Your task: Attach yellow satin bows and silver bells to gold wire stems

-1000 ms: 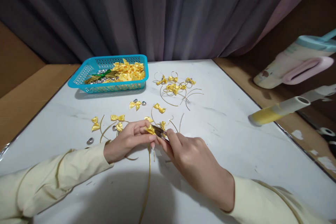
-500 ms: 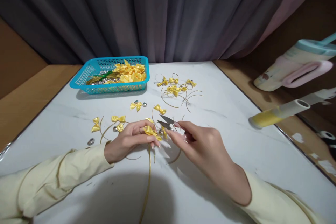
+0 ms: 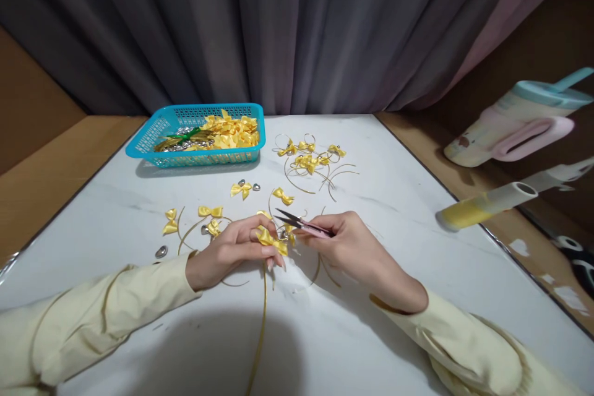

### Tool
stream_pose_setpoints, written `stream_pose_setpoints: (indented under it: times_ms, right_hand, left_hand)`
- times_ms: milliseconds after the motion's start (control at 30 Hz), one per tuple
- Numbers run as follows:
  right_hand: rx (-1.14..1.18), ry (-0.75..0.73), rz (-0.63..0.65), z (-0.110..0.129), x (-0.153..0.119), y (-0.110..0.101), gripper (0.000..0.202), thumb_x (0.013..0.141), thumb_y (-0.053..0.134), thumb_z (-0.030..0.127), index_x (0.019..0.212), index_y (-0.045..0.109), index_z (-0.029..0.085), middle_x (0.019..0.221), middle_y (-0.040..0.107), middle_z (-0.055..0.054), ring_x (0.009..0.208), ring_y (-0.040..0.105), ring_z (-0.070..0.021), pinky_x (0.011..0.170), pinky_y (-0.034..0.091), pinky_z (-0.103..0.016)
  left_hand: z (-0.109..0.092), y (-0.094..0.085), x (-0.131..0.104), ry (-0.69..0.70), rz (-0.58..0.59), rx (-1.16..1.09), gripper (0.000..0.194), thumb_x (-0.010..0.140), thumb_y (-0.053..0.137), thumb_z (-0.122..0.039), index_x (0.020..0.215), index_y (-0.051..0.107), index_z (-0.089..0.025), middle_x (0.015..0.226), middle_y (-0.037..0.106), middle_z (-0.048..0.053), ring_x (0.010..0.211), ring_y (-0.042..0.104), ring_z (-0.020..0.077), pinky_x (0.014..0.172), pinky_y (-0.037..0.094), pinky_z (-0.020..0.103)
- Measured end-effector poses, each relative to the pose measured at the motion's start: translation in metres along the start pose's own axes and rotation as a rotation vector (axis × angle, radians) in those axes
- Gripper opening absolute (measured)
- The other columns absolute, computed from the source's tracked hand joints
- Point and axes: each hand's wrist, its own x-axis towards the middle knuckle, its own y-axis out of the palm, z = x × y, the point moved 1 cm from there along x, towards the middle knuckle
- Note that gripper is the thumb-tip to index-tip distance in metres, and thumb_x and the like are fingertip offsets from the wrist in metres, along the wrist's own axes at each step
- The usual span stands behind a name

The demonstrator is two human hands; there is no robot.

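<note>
Now right hand (image 3: pixel 357 247) drawn back, snips (image 3: pixel 301 223) off yellow bow (image 3: pixel 270 239)

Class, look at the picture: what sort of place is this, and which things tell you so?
Probably a home craft table. A blue basket holds yellow ribbon bows, the right hand holds small snips, and the left hand pinches a bow.

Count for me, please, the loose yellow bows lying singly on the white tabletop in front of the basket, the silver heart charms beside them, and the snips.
Loose yellow bows: 5
Silver heart charms: 3
Snips, in the right hand: 1
Total: 9
</note>
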Motion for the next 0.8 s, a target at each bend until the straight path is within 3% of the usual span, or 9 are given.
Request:
stream_pose_setpoints:
  times_ms: [267, 333, 400, 500, 600, 800]
  right_hand:
    - [-0.145, -0.111, -0.143, 0.005, -0.001, -0.008, 0.020, 0.072, 0.053, 0.022, 0.054, 0.050, 0.014, 0.051, 0.031, 0.006, 0.049, 0.024, -0.0061, 0.043, 0.020, -0.020]
    - [-0.143, -0.078, -0.065, 0.004, -0.001, -0.010, 0.017, 0.071, 0.052, 0.020, 0.056, 0.054, 0.014, 0.051, 0.032, 0.006, 0.048, 0.024, -0.0059, 0.042, 0.020, -0.020]
    - [-0.103, -0.001, 0.115, 0.003, -0.001, -0.011, 0.012, 0.071, 0.055, 0.021, 0.064, 0.061, 0.013, 0.051, 0.035, 0.006, 0.046, 0.024, -0.0054, 0.040, 0.020, -0.020]
    - [-0.008, 0.069, 0.276, 0.001, -0.001, -0.012, 0.019, 0.073, 0.059, 0.030, 0.080, 0.067, 0.014, 0.050, 0.033, 0.007, 0.043, 0.022, -0.0052, 0.038, 0.017, -0.020]
    - [-0.015, 0.037, 0.198, 0.002, -0.001, -0.013, 0.024, 0.076, 0.059, 0.036, 0.077, 0.067, 0.014, 0.049, 0.029, 0.008, 0.043, 0.021, -0.0053, 0.038, 0.016, -0.021]
    - [-0.191, -0.181, -0.075, 0.011, -0.003, -0.018, 0.020, 0.066, 0.070, 0.031, 0.073, 0.067, 0.013, 0.056, 0.047, 0.004, 0.052, 0.034, -0.0071, 0.046, 0.027, -0.020]
  left_hand:
    - [0.000, -0.001, 0.004, -0.048, -0.017, -0.048, 0.017, 0.071, 0.069, -0.020, 0.079, 0.056, -0.013, 0.069, 0.071, 0.007, 0.058, 0.056, 0.0120, 0.059, 0.041, 0.023]
    - [0.000, -0.001, 0.004, -0.045, -0.020, -0.046, 0.016, 0.070, 0.069, -0.020, 0.078, 0.057, -0.013, 0.068, 0.071, 0.007, 0.057, 0.056, 0.0120, 0.058, 0.041, 0.023]
    - [0.000, -0.001, 0.003, -0.042, -0.013, -0.036, 0.016, 0.070, 0.070, -0.019, 0.078, 0.057, -0.013, 0.068, 0.071, 0.008, 0.056, 0.057, 0.0123, 0.058, 0.041, 0.023]
    - [0.002, -0.002, 0.002, -0.042, 0.006, -0.010, 0.016, 0.070, 0.070, -0.019, 0.078, 0.057, -0.013, 0.066, 0.070, 0.008, 0.057, 0.058, 0.0135, 0.058, 0.041, 0.024]
    - [0.002, -0.002, 0.002, -0.039, 0.001, -0.001, 0.017, 0.071, 0.070, -0.020, 0.081, 0.057, -0.013, 0.067, 0.071, 0.008, 0.058, 0.058, 0.0137, 0.058, 0.041, 0.024]
    - [0.000, -0.001, 0.003, -0.053, -0.019, -0.029, 0.016, 0.071, 0.070, -0.021, 0.078, 0.058, -0.013, 0.068, 0.071, 0.007, 0.057, 0.056, 0.0112, 0.058, 0.040, 0.023]
